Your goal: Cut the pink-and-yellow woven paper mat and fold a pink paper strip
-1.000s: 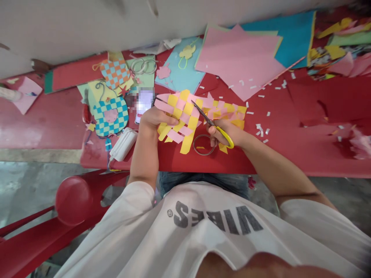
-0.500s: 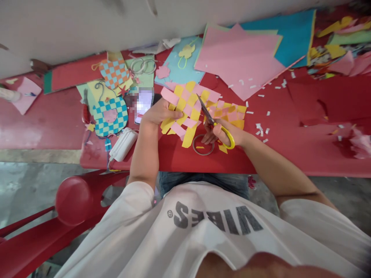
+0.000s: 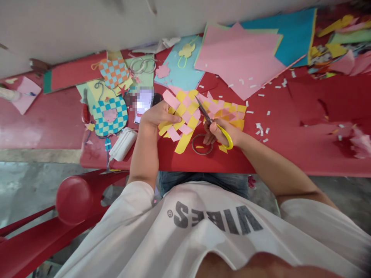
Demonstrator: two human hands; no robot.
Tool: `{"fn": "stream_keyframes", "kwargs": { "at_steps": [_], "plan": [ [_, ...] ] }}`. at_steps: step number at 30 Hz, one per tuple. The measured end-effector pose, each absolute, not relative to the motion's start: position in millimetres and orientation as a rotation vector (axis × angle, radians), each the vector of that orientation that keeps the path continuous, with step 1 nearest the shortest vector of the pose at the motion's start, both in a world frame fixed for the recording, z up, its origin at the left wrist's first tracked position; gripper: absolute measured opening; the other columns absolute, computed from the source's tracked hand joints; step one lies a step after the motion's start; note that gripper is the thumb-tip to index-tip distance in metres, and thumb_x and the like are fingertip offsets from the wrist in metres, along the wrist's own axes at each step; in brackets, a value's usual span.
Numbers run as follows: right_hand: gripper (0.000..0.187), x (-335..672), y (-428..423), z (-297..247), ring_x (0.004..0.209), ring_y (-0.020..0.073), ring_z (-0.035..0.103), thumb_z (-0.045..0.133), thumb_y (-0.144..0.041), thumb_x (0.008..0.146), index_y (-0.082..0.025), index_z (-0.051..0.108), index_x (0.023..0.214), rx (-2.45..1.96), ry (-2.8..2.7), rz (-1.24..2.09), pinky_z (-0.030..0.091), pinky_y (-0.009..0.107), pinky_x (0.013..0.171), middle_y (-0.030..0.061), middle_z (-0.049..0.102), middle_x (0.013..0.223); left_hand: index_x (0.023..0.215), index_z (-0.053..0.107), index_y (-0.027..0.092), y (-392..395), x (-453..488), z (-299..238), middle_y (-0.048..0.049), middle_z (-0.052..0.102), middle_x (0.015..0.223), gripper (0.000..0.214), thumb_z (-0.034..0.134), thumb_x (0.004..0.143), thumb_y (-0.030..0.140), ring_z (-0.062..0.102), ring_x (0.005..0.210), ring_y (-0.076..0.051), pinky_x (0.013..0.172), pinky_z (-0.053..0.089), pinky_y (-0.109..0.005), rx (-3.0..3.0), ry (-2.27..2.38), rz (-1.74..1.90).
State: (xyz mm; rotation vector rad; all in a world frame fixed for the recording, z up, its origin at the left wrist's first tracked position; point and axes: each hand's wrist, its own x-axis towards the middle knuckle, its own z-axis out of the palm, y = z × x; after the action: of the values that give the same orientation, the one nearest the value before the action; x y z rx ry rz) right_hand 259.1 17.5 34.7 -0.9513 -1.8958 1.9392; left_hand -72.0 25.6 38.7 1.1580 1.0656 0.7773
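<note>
My left hand (image 3: pixel 158 114) grips a woven mat of pink and yellow paper strips (image 3: pixel 182 116) by its left edge, holding it just above the red table (image 3: pixel 290 127). My right hand (image 3: pixel 222 134) is closed in the yellow handles of a pair of scissors (image 3: pixel 211 121), whose dark blades point up and left against the mat's right edge. A second pink and yellow woven piece (image 3: pixel 228 112) lies flat on the table behind the scissors. A thin ring (image 3: pixel 201 144) lies on the table under my right hand.
A phone (image 3: pixel 143 103) lies left of my left hand. Blue-and-white (image 3: pixel 111 116) and orange checked woven pieces (image 3: pixel 114 72) lie further left, with a white object (image 3: pixel 124 143) near the table edge. Large pink (image 3: pixel 237 58) and blue paper sheets (image 3: pixel 292 34) lie behind. Paper scraps (image 3: pixel 261 129) are scattered right.
My left hand has turned the woven mat and drawn it slightly toward me. The scissors' blades have shifted from lying across the mat to its right edge.
</note>
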Motion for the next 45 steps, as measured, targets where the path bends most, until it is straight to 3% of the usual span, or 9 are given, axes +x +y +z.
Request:
{"fn": "stream_keyframes", "kwargs": {
  "at_steps": [8, 13, 17, 23, 26, 31, 34, 38, 45],
  "plan": [
    [0.067, 253.5, 13.9, 25.2, 0.047, 0.0246, 0.071, 0.054, -0.094, 0.094, -0.027, 0.051, 0.082, -1.03, -1.889, 1.832, 0.057, 0.036, 0.042, 0.0043, 0.071, 0.056, 0.106, 0.082, 0.016, 23.2, -71.5, 41.6, -0.0134, 0.085, 0.097, 0.051, 0.103, 0.064, 0.037, 0.084, 0.105, -0.045, 0.094, 0.071, -0.06, 1.163, 1.062, 0.716],
    [0.075, 259.0, 16.8, 31.0, 0.067, 0.0276, 0.082, 0.053, -0.101, 0.086, -0.027, 0.052, 0.095, -0.881, -1.87, 1.957, 0.067, 0.036, 0.057, 0.0076, 0.08, 0.074, 0.107, 0.082, 0.017, 23.5, -69.0, 42.6, -0.0125, 0.085, 0.098, 0.062, 0.106, 0.052, 0.033, 0.085, 0.1, -0.045, 0.085, 0.074, -0.054, 1.094, 1.143, 0.738],
    [0.077, 262.5, 17.8, 31.0, 0.085, 0.031, 0.086, 0.057, -0.101, 0.083, -0.027, 0.052, 0.102, -0.813, -1.812, 2.047, 0.072, 0.04, 0.07, 0.0102, 0.083, 0.086, 0.107, 0.082, 0.018, 24.1, -71.5, 37.8, -0.0103, 0.085, 0.091, 0.057, 0.104, 0.056, 0.029, 0.086, 0.087, -0.037, 0.076, 0.074, -0.045, 1.162, 1.086, 0.794],
    [0.071, 262.8, 17.5, 27.2, 0.081, 0.0319, 0.085, 0.058, -0.097, 0.088, -0.027, 0.054, 0.101, -0.813, -1.825, 2.012, 0.072, 0.043, 0.068, 0.0094, 0.081, 0.083, 0.12, 0.081, 0.017, 24.6, -70.6, 34.3, -0.0134, 0.085, 0.096, 0.073, 0.106, 0.052, 0.024, 0.085, 0.096, -0.044, 0.086, 0.073, -0.056, 1.055, 1.093, 0.72],
    [0.071, 263.0, 17.9, 27.2, 0.078, 0.0301, 0.084, 0.06, -0.095, 0.088, -0.026, 0.054, 0.103, -0.809, -1.842, 1.963, 0.071, 0.041, 0.067, 0.0083, 0.081, 0.083, 0.12, 0.08, 0.017, 25.1, -68.1, 34.9, -0.0135, 0.085, 0.095, 0.077, 0.108, 0.048, 0.019, 0.085, 0.094, -0.044, 0.086, 0.073, -0.056, 0.989, 1.078, 0.723],
    [0.068, 263.8, 19.1, 28.0, 0.072, 0.0297, 0.082, 0.061, -0.092, 0.091, -0.026, 0.053, 0.105, -0.802, -1.894, 1.895, 0.068, 0.041, 0.064, 0.0072, 0.08, 0.082, 0.121, 0.08, 0.019, 23.5, -65.3, 37.7, -0.013, 0.087, 0.097, 0.071, 0.108, 0.055, 0.024, 0.086, 0.097, -0.043, 0.085, 0.074, -0.051, 1.032, 0.945, 0.67],
    [0.066, 263.3, 19.0, 28.4, 0.069, 0.0302, 0.081, 0.061, -0.092, 0.091, -0.027, 0.054, 0.1, -0.824, -1.927, 1.86, 0.067, 0.042, 0.061, 0.007, 0.08, 0.08, 0.119, 0.08, 0.019, 22.7, -64.2, 40.5, -0.0121, 0.087, 0.097, 0.072, 0.109, 0.053, 0.024, 0.086, 0.095, -0.042, 0.084, 0.074, -0.049, 1.07, 0.983, 0.66],
    [0.066, 262.0, 18.4, 26.8, 0.063, 0.0276, 0.079, 0.054, -0.093, 0.095, -0.026, 0.056, 0.089, -0.901, -1.952, 1.8, 0.065, 0.041, 0.057, 0.0067, 0.079, 0.074, 0.119, 0.08, 0.018, 22.3, -62.5, 43.5, -0.0137, 0.087, 0.097, 0.075, 0.109, 0.051, 0.022, 0.085, 0.1, -0.046, 0.091, 0.074, -0.056, 1.07, 1.046, 0.63],
    [0.067, 258.5, 17.0, 22.5, 0.042, 0.0229, 0.065, 0.047, -0.092, 0.098, -0.028, 0.053, 0.079, -1.03, -1.994, 1.638, 0.05, 0.038, 0.04, 0.0027, 0.067, 0.053, 0.121, 0.08, 0.018, 20.8, -58.1, 47.4, -0.014, 0.087, 0.1, 0.079, 0.11, 0.048, 0.026, 0.083, 0.107, -0.049, 0.093, 0.072, -0.058, 1.076, 1.066, 0.67]
  ]
}}
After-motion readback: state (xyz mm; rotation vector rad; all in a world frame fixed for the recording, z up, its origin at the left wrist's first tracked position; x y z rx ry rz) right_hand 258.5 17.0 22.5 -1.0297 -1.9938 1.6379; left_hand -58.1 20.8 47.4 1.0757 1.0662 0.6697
